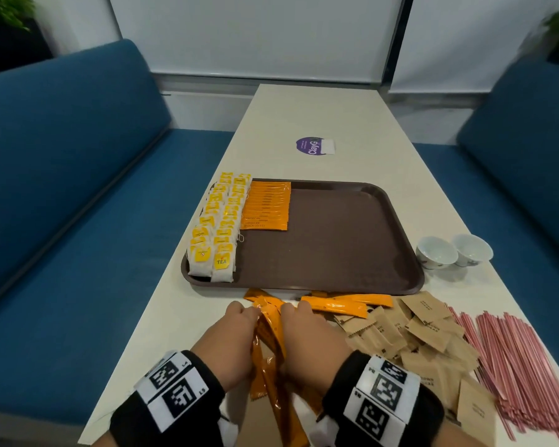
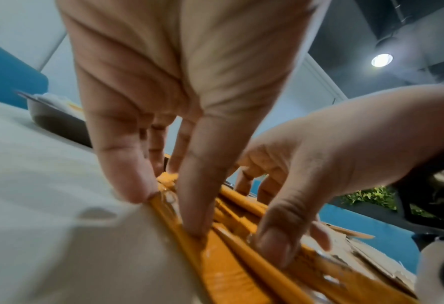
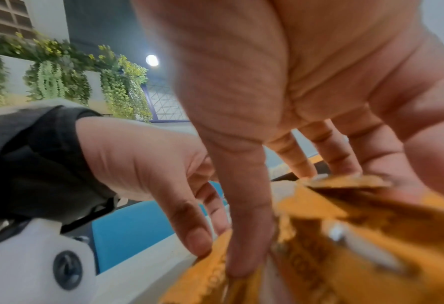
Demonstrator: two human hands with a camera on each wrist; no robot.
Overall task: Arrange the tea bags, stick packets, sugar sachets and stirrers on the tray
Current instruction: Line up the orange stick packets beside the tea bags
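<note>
From the head view, your left hand (image 1: 231,341) and right hand (image 1: 307,340) are squeezing a bundle of orange sticks (image 1: 268,343) between them on the table (image 1: 162,321), just before the tray (image 1: 336,246). Left wrist view: your fingers (image 2: 127,179) are pressing the sticks' edge. Right wrist view: your thumb is pinning the sticks down, fingers curled behind.

A yellow tag on the nearest tea bag (image 1: 221,261) reads "TEA", the front orange stick packet (image 1: 262,222) on the tray reads "AMERICAN BLACK COFFEE", and the purple sticker (image 1: 308,146) on the table reads "ClayG".
</note>
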